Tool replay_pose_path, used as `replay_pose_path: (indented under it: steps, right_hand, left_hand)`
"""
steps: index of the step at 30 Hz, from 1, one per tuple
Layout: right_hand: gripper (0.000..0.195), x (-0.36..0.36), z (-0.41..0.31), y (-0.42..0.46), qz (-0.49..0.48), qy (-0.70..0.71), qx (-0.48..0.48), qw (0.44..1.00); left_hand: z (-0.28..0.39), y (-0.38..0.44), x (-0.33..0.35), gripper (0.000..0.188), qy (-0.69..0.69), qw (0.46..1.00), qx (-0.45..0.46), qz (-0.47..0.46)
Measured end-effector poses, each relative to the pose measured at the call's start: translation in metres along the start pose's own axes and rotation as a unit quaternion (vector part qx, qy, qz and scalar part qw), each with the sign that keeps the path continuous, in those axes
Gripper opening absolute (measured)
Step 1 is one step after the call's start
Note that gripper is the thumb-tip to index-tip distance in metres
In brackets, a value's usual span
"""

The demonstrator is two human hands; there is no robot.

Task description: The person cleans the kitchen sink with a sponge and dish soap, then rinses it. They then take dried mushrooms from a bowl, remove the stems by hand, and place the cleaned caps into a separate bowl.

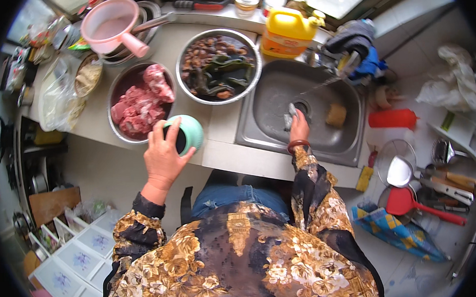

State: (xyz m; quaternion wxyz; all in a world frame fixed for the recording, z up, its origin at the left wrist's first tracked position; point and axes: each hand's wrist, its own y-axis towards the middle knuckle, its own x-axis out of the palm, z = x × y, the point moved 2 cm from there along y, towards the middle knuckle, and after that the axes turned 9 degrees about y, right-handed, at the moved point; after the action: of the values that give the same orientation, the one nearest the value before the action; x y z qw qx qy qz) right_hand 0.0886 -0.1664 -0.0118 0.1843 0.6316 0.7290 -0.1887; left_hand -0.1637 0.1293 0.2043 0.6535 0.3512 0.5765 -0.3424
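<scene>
My left hand [164, 153] grips a mint-green round container [193, 131] by its rim, tilted so its dark mouth faces me. Close behind it stands a metal bowl [114, 124] of raw meat on the bone [139, 108]. In the metal sink [273, 88], my right hand [299, 127] holds a small greyish crumpled thing [289, 118], perhaps a scouring pad, next to the drain [302, 107]. A thin stream of water [320, 85] runs into the sink from the right. A tan sponge-like block [336, 115] lies right of the drain.
A metal bowl [181, 84] of soaking mushrooms and dark green kelp-like strips sits left of the sink. Behind the sink stands a yellow jug [287, 31]. A pink strainer-like pot [109, 21] rests on stacked basins. Kitchen utensils [403, 199] hang at the right.
</scene>
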Motion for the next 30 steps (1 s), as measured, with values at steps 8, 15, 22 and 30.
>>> replay_pose_path:
  steps: [8, 15, 22, 30]
  right_hand:
    - [0.028, -0.04, -0.041, 0.003, -0.034, -0.056, -0.054, 0.996]
    - [0.041, -0.096, 0.029, 0.015, -0.059, 0.228, 0.283, 0.93]
    - [0.042, -0.184, 0.028, 0.014, 0.115, 0.508, 0.299, 0.8]
    - [0.034, -0.22, 0.066, 0.018, 0.037, 0.182, 0.163, 0.969]
  left_hand:
    - [0.015, 0.014, 0.003, 0.091, 0.07, 0.997, 0.007, -0.021]
    - [0.018, 0.0, 0.003, 0.09, 0.072, 0.996, -0.027, -0.056]
    - [0.03, -0.006, 0.008, 0.103, 0.044, 0.998, -0.035, -0.019]
    - [0.081, -0.006, 0.01, 0.097, 0.13, 0.99, -0.026, 0.05]
